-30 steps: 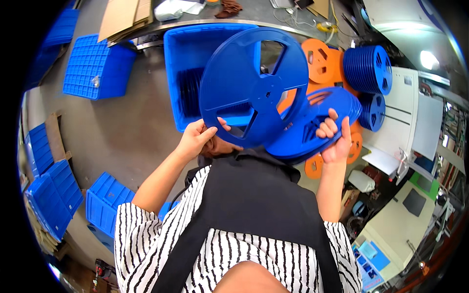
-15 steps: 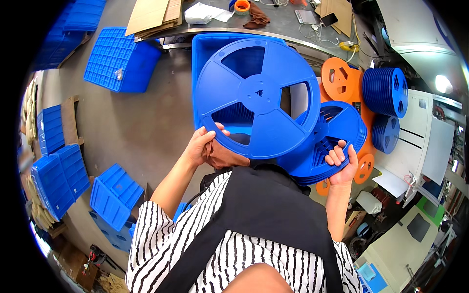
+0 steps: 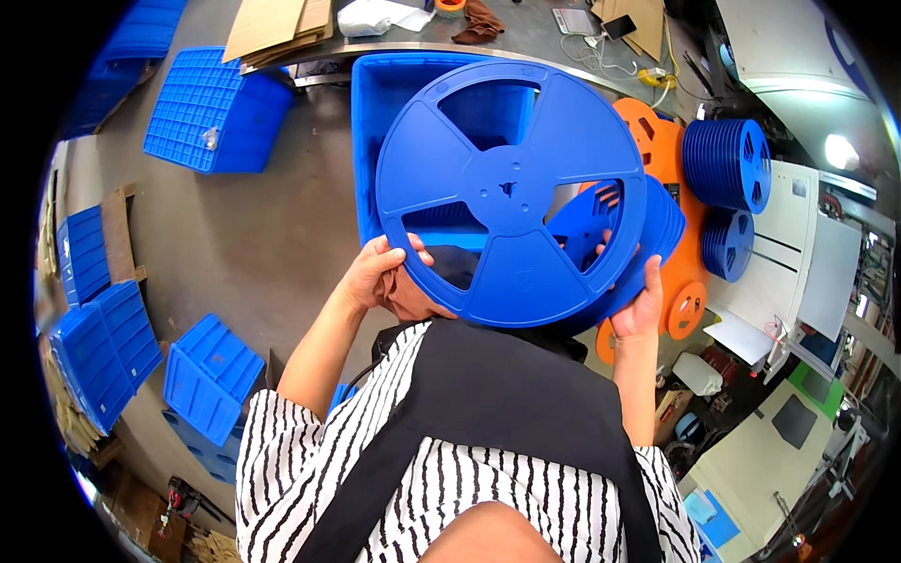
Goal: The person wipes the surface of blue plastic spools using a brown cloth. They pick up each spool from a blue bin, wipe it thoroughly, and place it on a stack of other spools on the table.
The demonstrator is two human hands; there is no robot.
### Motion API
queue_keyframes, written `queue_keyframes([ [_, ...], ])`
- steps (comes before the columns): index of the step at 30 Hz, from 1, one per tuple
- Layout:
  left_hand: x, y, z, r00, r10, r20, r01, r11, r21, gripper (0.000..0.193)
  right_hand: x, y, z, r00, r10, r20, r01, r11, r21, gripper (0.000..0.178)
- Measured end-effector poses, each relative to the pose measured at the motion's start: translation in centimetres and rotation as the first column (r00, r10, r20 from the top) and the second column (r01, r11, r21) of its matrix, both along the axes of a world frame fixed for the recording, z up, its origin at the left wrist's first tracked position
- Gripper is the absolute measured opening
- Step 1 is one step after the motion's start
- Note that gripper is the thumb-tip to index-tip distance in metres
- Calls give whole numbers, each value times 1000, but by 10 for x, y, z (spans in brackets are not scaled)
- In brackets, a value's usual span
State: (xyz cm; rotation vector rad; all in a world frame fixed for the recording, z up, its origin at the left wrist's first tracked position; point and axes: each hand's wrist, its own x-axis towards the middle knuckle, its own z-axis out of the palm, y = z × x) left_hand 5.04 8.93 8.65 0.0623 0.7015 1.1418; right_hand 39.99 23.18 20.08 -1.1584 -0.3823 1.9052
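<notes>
A large blue reel [image 3: 507, 188] with cut-out windows is lifted in front of me, its flat face toward me. At its lower left rim my left hand [image 3: 374, 274] is closed, with a brown cloth [image 3: 410, 296] bunched at the palm. Behind the reel, to the right, stands a stack of similar blue reels [image 3: 664, 223]. My right hand [image 3: 638, 305] is closed around that stack's near edge; its fingers are partly hidden by the front reel. Beyond the reel is a blue bin [image 3: 364, 155] with more reels inside, seen through a window.
A metal-edged worktable [image 3: 526, 52] with cardboard and a phone runs along the far side. On the right, blue reel stacks [image 3: 727, 164] lie by an orange surface [image 3: 693, 239]. Blue crates [image 3: 214, 111] stand on the floor to the left.
The front reel has come nearer and shifted right, covering more of the stack. My right hand has moved left and slightly down with the stack. My left hand keeps its grip.
</notes>
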Motion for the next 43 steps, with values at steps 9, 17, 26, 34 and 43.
queue_keyframes([
  [9,-1,17,14,988,-153,-23,152,988,-24,32,-9,-8,4,999,49,-18,-46,991,128,89],
  [17,-37,35,-3,765,204,-610,-332,938,-104,38,-1,-17,4,999,40,-30,-34,985,172,85],
  [26,136,106,69,461,449,-766,459,618,639,47,-12,-14,16,969,217,121,-229,969,91,91],
  [34,95,108,0,313,367,-876,299,838,457,44,-19,-21,23,952,245,181,-263,962,79,94],
  [43,103,84,20,492,102,-864,392,861,325,34,-12,-24,17,959,241,149,-259,958,119,96],
])
